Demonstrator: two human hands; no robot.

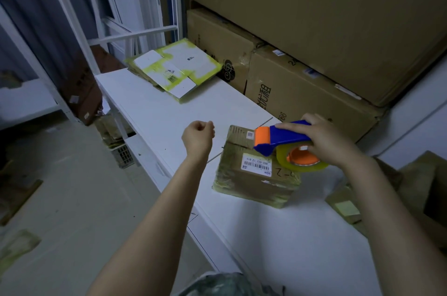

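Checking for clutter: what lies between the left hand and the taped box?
Only bare white table, seen in the head view; the left hand and the taped box are apart.

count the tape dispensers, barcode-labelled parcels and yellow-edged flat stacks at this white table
tape dispenser: 1, gripped by the right hand over the parcel
taped parcel with a barcode label: 1
stack of yellow-edged flat packs: 1, at the far end
total: 3
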